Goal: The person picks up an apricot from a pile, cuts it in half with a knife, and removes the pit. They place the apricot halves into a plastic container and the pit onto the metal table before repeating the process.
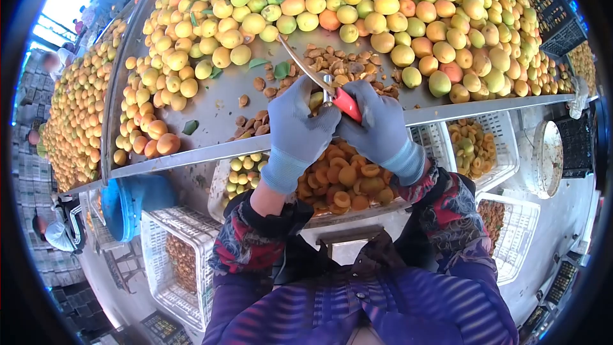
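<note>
We Watched Close, Two-Handed Work

In the head view, we saw the left hand (299,121), in a grey-blue glove, with its grip clasped around a small, round, yellow-green fruit (316,100), mostly hidden by the fingers. The right hand (378,120), gloved alike, had its grip clenched on a red-handled tool with a long, curved metal blade (300,62), which pointed up and to the left. The held fruit was just beside the tool's metal joint, over the near edge of the grey metal counter (214,108).

Beyond the hands we found a loose spread of brown, wrinkled pits (348,65) and a broad heap of round, yellow-orange fruit (383,6). Below the hands lay a pile of orange, halved fruit (345,182); to the left stood a blue plastic bucket (153,193).
</note>
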Demonstrator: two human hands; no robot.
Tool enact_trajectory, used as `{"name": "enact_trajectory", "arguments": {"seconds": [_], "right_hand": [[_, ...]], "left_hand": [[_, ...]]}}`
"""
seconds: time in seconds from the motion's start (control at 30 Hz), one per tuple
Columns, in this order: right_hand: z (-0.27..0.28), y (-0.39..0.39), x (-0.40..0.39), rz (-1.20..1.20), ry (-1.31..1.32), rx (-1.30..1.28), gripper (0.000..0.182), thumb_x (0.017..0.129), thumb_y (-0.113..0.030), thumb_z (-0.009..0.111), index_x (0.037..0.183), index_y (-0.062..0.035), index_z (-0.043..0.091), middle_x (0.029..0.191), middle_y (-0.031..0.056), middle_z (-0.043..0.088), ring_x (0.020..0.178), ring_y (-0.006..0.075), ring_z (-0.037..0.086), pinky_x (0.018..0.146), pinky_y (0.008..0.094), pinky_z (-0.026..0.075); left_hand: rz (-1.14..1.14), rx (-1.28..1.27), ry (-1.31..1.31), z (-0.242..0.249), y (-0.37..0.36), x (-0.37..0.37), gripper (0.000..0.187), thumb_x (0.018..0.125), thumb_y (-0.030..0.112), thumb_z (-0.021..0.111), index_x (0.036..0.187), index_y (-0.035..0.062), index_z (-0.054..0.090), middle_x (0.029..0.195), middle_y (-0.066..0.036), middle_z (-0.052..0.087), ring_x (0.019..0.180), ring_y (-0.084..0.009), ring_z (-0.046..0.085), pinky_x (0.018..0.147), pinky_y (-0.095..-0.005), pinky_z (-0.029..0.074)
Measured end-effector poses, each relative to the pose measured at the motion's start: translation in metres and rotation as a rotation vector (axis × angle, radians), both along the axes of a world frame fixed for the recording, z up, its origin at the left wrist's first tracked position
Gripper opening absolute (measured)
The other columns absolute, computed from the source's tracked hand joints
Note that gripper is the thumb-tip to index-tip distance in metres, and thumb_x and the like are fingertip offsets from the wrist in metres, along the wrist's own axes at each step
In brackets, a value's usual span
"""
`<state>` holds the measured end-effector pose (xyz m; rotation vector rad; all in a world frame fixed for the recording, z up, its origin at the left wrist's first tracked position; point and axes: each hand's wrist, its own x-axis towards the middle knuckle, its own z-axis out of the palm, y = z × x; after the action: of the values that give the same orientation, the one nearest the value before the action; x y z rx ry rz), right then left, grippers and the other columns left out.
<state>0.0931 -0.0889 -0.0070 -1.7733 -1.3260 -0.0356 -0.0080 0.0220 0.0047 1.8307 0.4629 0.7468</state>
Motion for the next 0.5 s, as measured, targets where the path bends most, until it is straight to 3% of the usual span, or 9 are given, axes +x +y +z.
{"name": "enact_trajectory", "arguments": {"seconds": [0.2, 0.27, 0.3, 0.4, 0.47, 0.5], "right_hand": [[-0.006, 0.006, 0.005, -0.025, -0.024, 0.058, 0.031, 0.075, -0.016, 0.067, 0.098, -0.0063, 0.049, 0.061, 0.0124, 0.056, 0.056, 0.0343, 0.06, 0.049, 0.0406, 0.046], [0.002, 0.002, 0.007, -0.033, 0.083, 0.029, 0.027, 0.076, -0.017, 0.067, 0.095, -0.0056, 0.051, 0.06, 0.0126, 0.055, 0.054, 0.0329, 0.059, 0.049, 0.0395, 0.046], [0.005, 0.001, 0.008, -0.045, 0.19, 0.005, 0.024, 0.078, -0.019, 0.066, 0.093, -0.005, 0.053, 0.06, 0.0129, 0.054, 0.053, 0.0315, 0.059, 0.049, 0.0383, 0.045], [-0.005, 0.01, 0.012, -0.026, 0.404, 0.085, 0.022, 0.079, -0.021, 0.066, 0.088, -0.0037, 0.055, 0.058, 0.0129, 0.052, 0.049, 0.027, 0.055, 0.05, 0.0355, 0.044], [-0.003, 0.011, 0.012, -0.06, 0.367, 0.022, 0.024, 0.08, -0.022, 0.067, 0.089, -0.0026, 0.056, 0.058, 0.012, 0.052, 0.049, 0.0238, 0.054, 0.05, 0.0335, 0.043], [-0.003, 0.012, 0.013, -0.045, 0.435, 0.035, 0.024, 0.08, -0.022, 0.067, 0.089, -0.0022, 0.056, 0.057, 0.0114, 0.052, 0.05, 0.0229, 0.054, 0.049, 0.0332, 0.043]], "left_hand": [[0.033, 0.015, -0.038, -0.005, 0.004, 0.006, 0.031, 0.07, 0.004, 0.064, 0.1, -0.0009, 0.061, 0.079, -0.014, 0.065, 0.07, -0.0187, 0.064, 0.066, -0.0283, 0.05], [0.144, 0.285, 0.062, -0.001, 0.006, 0.006, 0.025, 0.072, 0.001, 0.061, 0.097, -0.0008, 0.062, 0.078, -0.012, 0.065, 0.069, -0.0144, 0.063, 0.065, -0.0264, 0.049], [0.1, 0.064, -0.042, -0.003, 0.013, 0.007, 0.02, 0.073, -0.002, 0.058, 0.093, -0.0009, 0.063, 0.077, -0.008, 0.065, 0.067, -0.011, 0.06, 0.064, -0.0241, 0.048], [0.082, -0.128, -0.087, -0.011, 0.019, 0.011, 0.019, 0.074, -0.006, 0.056, 0.091, -0.0016, 0.064, 0.079, -0.005, 0.064, 0.067, -0.0104, 0.06, 0.063, -0.0221, 0.047], [0.043, -0.172, -0.115, -0.013, 0.021, 0.01, 0.021, 0.077, -0.005, 0.054, 0.095, -0.0012, 0.064, 0.081, -0.003, 0.063, 0.068, -0.0101, 0.06, 0.062, -0.0225, 0.049], [-0.003, -0.422, -0.153, -0.012, 0.023, 0.008, 0.022, 0.08, -0.005, 0.052, 0.098, -0.0013, 0.063, 0.082, -0.003, 0.062, 0.068, -0.0104, 0.06, 0.062, -0.0237, 0.051]]}}
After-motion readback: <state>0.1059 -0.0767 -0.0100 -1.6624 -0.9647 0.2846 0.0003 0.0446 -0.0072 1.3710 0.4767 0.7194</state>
